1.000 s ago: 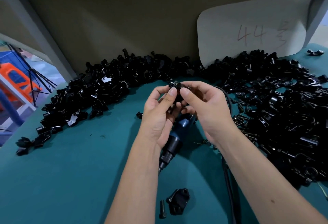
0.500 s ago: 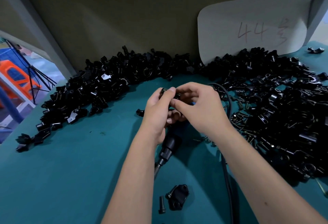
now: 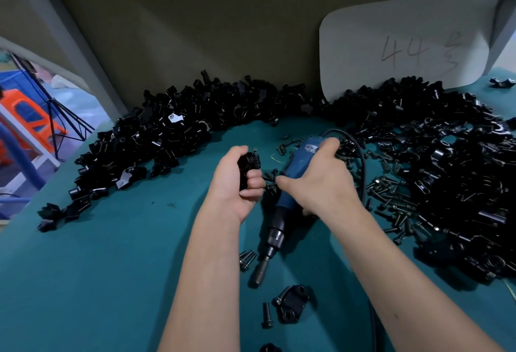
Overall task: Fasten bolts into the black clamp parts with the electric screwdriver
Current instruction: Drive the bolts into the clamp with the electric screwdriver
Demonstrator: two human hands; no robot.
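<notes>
1. Leftmost, a heap of clamp parts curves along the back wall over the teal table; a second, larger heap fills the right side, with loose bolts along its near edge.

2. Left hand: clenched around one black clamp, fingers curled over it. A bolt stands up out of the top of the clamp, apparently seated but not driven.

3. Screwdriver: lies on the table just right of the left hand. Its long axis runs from the blue body, far and right, down to the bit, near and left. The bit thus points toward the person, away from the held clamp.

4. Right hand: wraps over the blue body from above, thumb on the left flank and fingertips over the far end, grasping the tool. It is the nearer hand to the tool; the cord loops off behind it.

5. Key relation: the bolt head lies up and left of the right hand, while the bit lies below both hands. Judged from this, the tool must be lifted and swung round so that the bit lines up with the bolt's axis.

6. Near edge: a few bolts beside the bit, and a clamp piece with one bolt lying flat to its left.
</notes>
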